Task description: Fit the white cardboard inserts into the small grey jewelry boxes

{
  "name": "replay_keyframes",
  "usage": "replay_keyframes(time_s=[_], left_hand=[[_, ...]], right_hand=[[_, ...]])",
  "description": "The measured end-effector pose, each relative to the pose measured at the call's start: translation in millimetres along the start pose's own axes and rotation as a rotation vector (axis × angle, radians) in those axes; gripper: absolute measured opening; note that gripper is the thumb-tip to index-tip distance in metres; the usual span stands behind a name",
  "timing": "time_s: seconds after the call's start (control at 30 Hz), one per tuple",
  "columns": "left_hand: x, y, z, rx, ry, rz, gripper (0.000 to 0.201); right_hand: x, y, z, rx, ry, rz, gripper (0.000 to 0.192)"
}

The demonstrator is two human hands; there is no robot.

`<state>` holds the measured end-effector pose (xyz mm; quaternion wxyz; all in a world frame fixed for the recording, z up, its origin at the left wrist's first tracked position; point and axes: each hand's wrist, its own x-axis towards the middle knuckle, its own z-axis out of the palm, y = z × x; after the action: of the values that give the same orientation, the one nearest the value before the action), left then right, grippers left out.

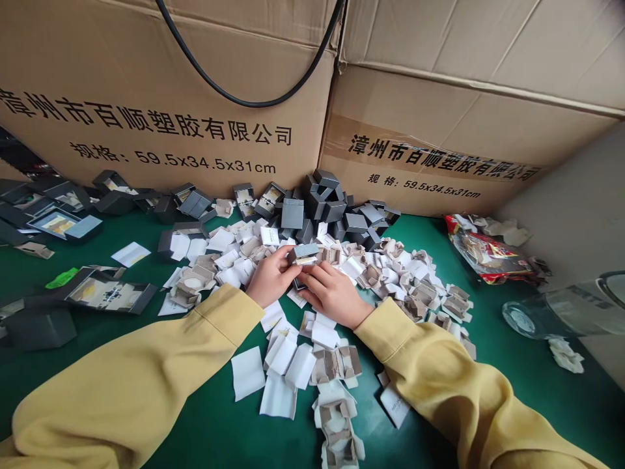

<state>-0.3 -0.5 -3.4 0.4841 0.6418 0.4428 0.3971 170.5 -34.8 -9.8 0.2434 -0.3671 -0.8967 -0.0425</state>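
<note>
Two large brown corrugated cardboard cartons (166, 91) printed with black characters are seen standing side by side along the far edge of the green felt-covered counter (219, 430). A black cable (244, 101) is looped down across the left carton. A clear glass jar (561, 309) is lying on its side at the right edge, with a red printed plastic bag (483, 251) beyond it near the right carton.

A heap of small dark grey square boxes (327, 208) is piled against the cartons at centre; further open grey boxes (63, 221) are spread at the left. A wide scatter of white paper slips and beige die-cut card inserts (410, 280) is spread over the middle of the counter, reaching towards the near edge between the two yellow sleeves (146, 371).

The left hand (272, 277) is curled, fingertips pinched on the left end of one small grey box with a pale insert (303, 254). The right hand (332, 293) is placed just beside it, fingers bent and pressed against the box's lower front edge. The box is held just above the scatter, at the centre of the counter, in front of the grey heap.
</note>
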Motion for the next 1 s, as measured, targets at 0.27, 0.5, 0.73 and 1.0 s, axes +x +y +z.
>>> replay_keyframes(time_s=[0.27,0.5,0.73,1.0], left_hand=[[0.2,-2.1,-0.5,0.074,-0.01,0.051,0.038],[1.7,-4.9,1.0,0.073,0.019,0.053,0.036],[1.9,-6.8,2.8,0.132,0.079,0.079,0.029],[-1.0,5.5,2.4,0.262,0.112,0.081,0.012]], right_hand=[[1.9,0.1,1.1,0.013,-0.026,0.009,0.029],[1.9,1.9,2.0,0.056,-0.037,-0.002,0.029],[3.1,1.2,1.4,0.068,-0.037,-0.013,0.03],[3.2,1.0,1.0,0.039,-0.053,-0.052,0.032]])
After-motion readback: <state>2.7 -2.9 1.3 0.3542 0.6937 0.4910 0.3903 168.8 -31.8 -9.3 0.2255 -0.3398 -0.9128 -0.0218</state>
